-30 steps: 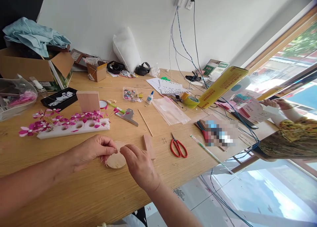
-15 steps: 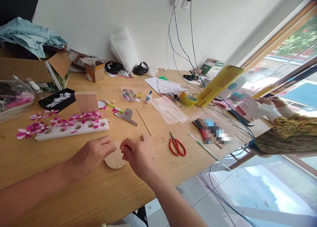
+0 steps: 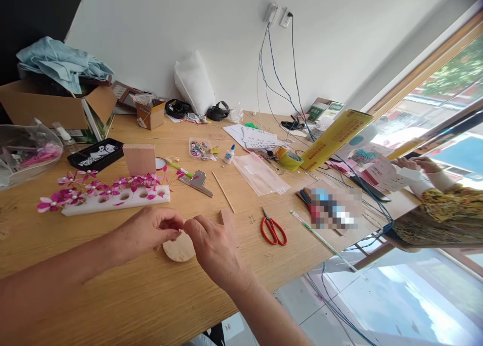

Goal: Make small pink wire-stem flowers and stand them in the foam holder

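Observation:
My left hand [image 3: 151,231] and my right hand [image 3: 211,243] meet fingertip to fingertip over a round wooden disc [image 3: 179,249] on the table. Both hands are pinched closed; whatever lies between the fingertips is too small to make out. Just behind my right hand a small wooden block [image 3: 227,220] lies partly hidden. Magenta wire flowers [image 3: 109,189] stand in a white holder with round holes [image 3: 132,201], beyond my left hand. Red-handled scissors [image 3: 273,229] rest to the right of my right hand.
Behind are a metal clip [image 3: 199,183], a thin stick [image 3: 223,192], a glue bottle [image 3: 229,154], a bead box [image 3: 201,148] and a plastic bag [image 3: 260,173]. A yellow roll [image 3: 335,138] leans at the right. Another person's hands [image 3: 415,163] hold papers at far right.
The view has shifted, so the scene sits slightly lower and further right. My left hand has turned, its fingers now curled together close against my right fingertips.

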`<state>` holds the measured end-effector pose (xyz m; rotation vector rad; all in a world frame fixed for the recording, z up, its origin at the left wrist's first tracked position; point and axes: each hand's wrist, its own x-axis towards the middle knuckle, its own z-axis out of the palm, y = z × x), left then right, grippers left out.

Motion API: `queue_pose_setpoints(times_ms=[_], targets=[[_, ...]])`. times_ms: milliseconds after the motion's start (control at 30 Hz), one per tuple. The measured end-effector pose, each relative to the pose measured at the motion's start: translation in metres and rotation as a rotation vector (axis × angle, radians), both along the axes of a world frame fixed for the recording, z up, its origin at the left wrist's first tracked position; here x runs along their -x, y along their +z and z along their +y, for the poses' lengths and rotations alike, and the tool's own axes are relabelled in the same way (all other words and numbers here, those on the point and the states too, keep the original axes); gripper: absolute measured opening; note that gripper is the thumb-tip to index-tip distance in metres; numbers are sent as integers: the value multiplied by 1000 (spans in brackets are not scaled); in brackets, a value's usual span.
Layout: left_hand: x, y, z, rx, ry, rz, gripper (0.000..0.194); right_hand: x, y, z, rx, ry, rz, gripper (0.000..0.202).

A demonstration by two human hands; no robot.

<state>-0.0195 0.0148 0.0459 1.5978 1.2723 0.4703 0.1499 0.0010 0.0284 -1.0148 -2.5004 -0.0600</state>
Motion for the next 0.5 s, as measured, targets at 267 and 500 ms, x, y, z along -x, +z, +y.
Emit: queue_pose_setpoints(times_ms=[267,500], targets=[[3,-5,-3,-449,-109,172,23,9,3,-1,533,-192,402,19],[3,-10,-2,-478,-92,208,21,6,3,16,1101,-267,573,21]])
